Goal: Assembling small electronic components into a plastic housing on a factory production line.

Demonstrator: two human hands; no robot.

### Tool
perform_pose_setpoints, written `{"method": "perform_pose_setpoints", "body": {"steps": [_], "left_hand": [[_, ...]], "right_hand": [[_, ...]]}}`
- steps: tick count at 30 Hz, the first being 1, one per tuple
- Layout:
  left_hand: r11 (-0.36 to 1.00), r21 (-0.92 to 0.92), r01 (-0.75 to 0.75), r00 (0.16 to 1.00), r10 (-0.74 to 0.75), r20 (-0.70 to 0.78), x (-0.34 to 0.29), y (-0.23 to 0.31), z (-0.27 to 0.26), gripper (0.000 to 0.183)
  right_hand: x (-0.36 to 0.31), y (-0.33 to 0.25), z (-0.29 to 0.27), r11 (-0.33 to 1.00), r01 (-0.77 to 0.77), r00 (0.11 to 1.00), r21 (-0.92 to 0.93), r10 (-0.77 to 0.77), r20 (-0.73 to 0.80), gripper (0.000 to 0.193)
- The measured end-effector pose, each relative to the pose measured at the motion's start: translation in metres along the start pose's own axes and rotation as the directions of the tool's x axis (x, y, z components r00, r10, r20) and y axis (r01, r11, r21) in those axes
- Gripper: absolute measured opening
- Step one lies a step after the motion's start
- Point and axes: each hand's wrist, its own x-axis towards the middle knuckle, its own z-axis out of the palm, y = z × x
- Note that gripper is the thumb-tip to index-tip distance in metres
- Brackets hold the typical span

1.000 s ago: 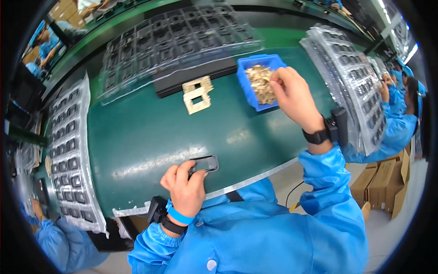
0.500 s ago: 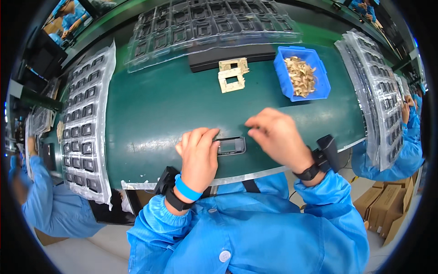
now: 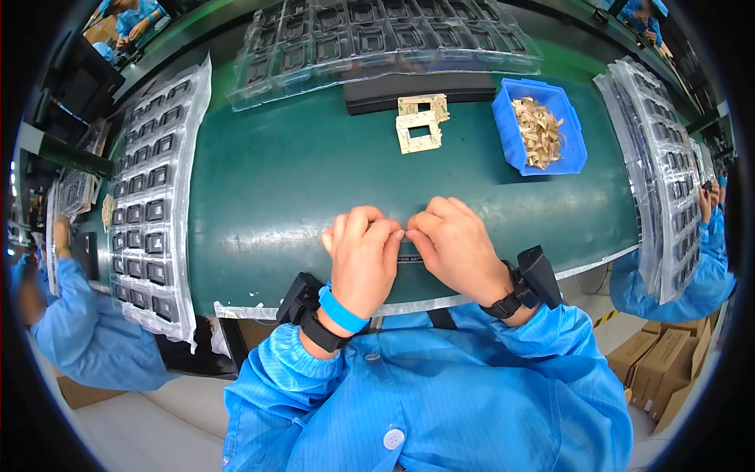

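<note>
Between my hands, near the front of the table, a narrow strip of a black rectangular frame (image 3: 409,259) shows; its ends are hidden behind my hands. My left hand (image 3: 363,256) is closed at the frame's left end, thumb and fingers pressed together. Meeting it from the right, my right hand (image 3: 458,250) pinches thumb against forefinger just above the frame. The two sets of fingertips almost touch. Whatever is in the right pinch is too small or hidden to make out.
Cream backing sheets with square cut-outs (image 3: 418,134) lie beyond my hands. A blue bin (image 3: 578,141) holds curled tan strips. Clear trays of black frames stand at the back (image 3: 377,59), left (image 3: 182,189) and right (image 3: 664,157). Co-workers in blue sit on both sides.
My right hand has come left and down to meet my left hand, its fingers now pinched. The left hand has closed more tightly over the frame. The whole view has shifted slightly.
</note>
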Motion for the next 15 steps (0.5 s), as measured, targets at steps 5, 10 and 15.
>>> {"method": "perform_pose_setpoints", "body": {"steps": [5,10,15], "left_hand": [[0.995,0.085,0.045,0.998,-0.042,-0.036,-0.004,0.009,-0.013,0.015],[0.998,0.066,0.011,0.998,-0.015,0.056,-0.013,0.016,-0.013,0.015],[0.993,0.121,-0.011,0.999,0.007,0.033,-0.006,0.007,-0.009,0.007]], "right_hand": [[-0.006,-0.004,-0.006,0.959,-0.247,0.968,0.140,0.250,-0.007,0.016],[-0.020,-0.014,-0.006,0.881,-0.389,0.919,0.270,0.391,0.047,0.045],[-0.021,-0.012,-0.015,0.882,-0.392,0.920,0.261,0.383,0.084,0.037]]}}
